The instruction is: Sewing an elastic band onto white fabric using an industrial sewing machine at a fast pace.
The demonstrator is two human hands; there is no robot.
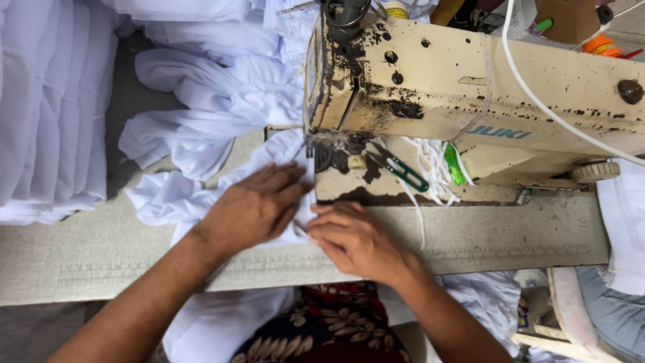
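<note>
At the near edge of the bench [101, 255], two bare forearms reach in over a dark floral-print garment [322, 329] worn by the person. The left hand [254, 208] lies flat, fingers spread narrow and extended, pressing down a white fabric piece [176, 196] so that, in my judgement, the cloth stays taut and aligned toward the needle area. The right hand [353, 238] is curled, fingertips pinching the fabric's edge just beside the left hand; the two hands nearly touch. Neither hand grips a tool; both bear on the cloth only.

The white fabric piece runs from the person's lap, across the bench, under both hands, to the foot of the machine head, where its edge meets the needle plate area; the needle itself is too dark to make out.

Just beyond the hands stands one cream industrial sewing machine [470, 81], heavily chipped and oil-stained. One pair of thread snips with green handles [402, 169] lies on the machine bed beneath the arm, within reach of the right hand, beside a tangle of white tape or cord [430, 168]. One white cable [537, 101] crosses the machine arm.

Farther left, a stack of folded white cloth [47, 114] and loose white garments [208, 87] are heaped, well apart from the hands.
</note>
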